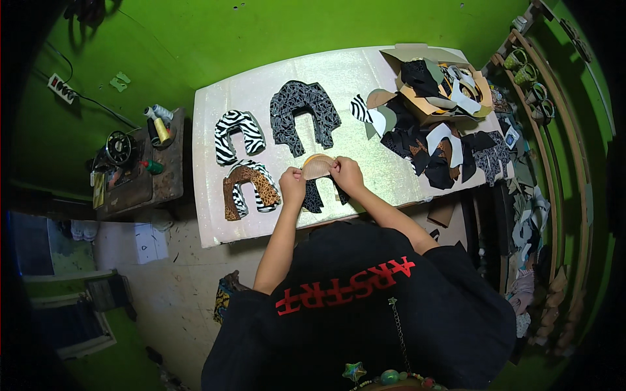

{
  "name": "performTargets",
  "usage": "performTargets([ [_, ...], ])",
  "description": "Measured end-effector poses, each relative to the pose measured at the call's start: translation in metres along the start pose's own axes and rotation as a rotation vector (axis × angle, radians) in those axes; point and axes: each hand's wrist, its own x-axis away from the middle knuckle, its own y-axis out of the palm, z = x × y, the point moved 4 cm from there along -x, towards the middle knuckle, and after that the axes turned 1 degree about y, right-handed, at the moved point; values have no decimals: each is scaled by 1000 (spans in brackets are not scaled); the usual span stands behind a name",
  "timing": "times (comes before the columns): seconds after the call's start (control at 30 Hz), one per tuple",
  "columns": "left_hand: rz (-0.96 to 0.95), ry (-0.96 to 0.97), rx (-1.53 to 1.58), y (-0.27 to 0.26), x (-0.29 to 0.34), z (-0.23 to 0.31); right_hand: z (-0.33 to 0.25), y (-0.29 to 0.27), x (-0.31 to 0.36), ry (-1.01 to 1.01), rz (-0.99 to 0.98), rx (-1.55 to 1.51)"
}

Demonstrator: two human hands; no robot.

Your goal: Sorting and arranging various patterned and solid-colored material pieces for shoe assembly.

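A tan, half-round piece (317, 168) with a yellow-orange curved edge is stretched between my two hands, above the near part of the table. My left hand (293, 184) pinches its left corner. Fingers of my right hand (347, 174) are closed on the right corner. Beneath it lies a black patterned fabric piece (313, 199), partly covered by the tan piece and my hands. Just beyond is a stack of black-and-grey patterned U-shaped pieces (303, 107). To the left lie zebra-striped U-shaped pieces (239, 135) and leopard-print U-shaped pieces (244, 186), the latter over zebra-striped ones.
A cardboard box (430, 117) full of fabric scraps stands at the table's (372, 189) far right, with loose scraps (450, 159) before it. On the left, a sewing machine (117, 150) and thread spools (160, 127) occupy a dark side table. Wooden racks (548, 150) line the right wall.
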Motion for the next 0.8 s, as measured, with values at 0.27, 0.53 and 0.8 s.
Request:
performTargets([
  [0.27,51,99,-339,2,9,18,-7,-4,2,40,46,25],
  [0.53,-85,281,-434,2,9,36,-18,-14,-1,-72,-45,115],
  [0.8,-163,330,-450,15,-5,32,-27,-2,-4,-283,-251,396],
])
